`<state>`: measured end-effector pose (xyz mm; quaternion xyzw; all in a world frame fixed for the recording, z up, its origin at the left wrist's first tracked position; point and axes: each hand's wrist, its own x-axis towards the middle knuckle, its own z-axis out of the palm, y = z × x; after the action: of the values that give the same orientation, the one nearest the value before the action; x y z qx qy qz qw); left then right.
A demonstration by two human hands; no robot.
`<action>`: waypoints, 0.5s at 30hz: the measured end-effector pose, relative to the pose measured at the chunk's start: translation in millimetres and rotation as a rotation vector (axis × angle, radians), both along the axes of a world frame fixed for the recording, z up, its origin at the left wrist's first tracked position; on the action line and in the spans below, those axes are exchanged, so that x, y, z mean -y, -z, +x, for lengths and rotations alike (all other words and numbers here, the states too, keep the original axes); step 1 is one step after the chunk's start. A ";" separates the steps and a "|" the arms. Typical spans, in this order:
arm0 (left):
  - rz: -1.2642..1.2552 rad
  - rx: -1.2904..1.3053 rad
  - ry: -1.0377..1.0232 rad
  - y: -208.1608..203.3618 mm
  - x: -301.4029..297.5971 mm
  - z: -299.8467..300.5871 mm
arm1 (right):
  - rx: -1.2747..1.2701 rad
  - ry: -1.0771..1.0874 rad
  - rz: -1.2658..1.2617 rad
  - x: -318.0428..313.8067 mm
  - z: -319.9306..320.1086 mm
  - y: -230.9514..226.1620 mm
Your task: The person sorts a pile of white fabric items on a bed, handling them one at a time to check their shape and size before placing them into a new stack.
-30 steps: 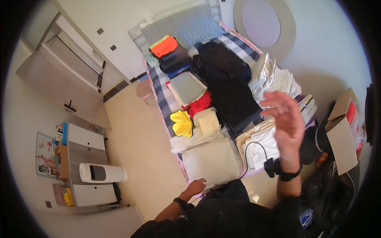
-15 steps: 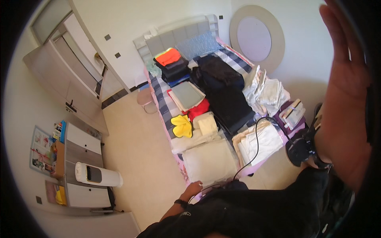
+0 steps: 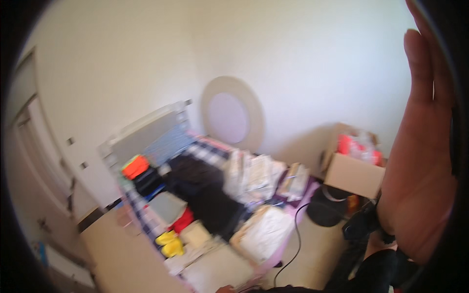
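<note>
My right hand is raised close at the right edge, large in view, palm showing and its visible fingers stretched upward. Nothing shows in it, though its outer part is cut off. A black strapped device sits at my right wrist, above a dark sleeve. Only a sliver of my left hand shows at the bottom edge, beside a cream folded cloth or cushion on the bed's near end; its fingers cannot be made out. A black cable loops up from near my body beside the bed.
Across the bed lie dark clothes, a yellow cloth item, an orange-topped stack, white folded cloth and plastic-wrapped packs. A round-framed panel leans on the wall. An open cardboard box stands right, above a black round object.
The view has swung right and upward, blurring the scene; the bed sits lower left and the cardboard box has come into view. My left hand has mostly dropped out below. My right hand stays raised.
</note>
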<state>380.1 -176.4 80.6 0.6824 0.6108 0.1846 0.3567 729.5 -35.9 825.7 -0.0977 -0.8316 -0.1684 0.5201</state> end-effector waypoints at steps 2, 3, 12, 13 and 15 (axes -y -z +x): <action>-0.062 0.053 0.086 -7.3 -22.7 19.0 | 0.000 0.114 -0.011 24.8 45.3 2.1; -0.090 0.086 0.080 4.9 -35.4 29.1 | -0.004 0.167 -0.015 37.3 64.9 1.1; -0.127 -0.012 0.508 -110.4 -135.4 214.2 | -0.072 0.623 0.020 134.8 207.3 1.7; -0.136 -0.022 0.555 -111.9 -140.4 233.0 | -0.084 0.664 0.016 141.0 223.2 4.9; -0.158 -0.064 0.648 -108.3 -139.0 260.3 | -0.111 0.754 0.004 163.4 250.5 15.9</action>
<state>640.4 -37.4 188.9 0.8168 0.3855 -0.0078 0.4291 980.0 -199.3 809.9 -0.4046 -0.7075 -0.3440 0.4663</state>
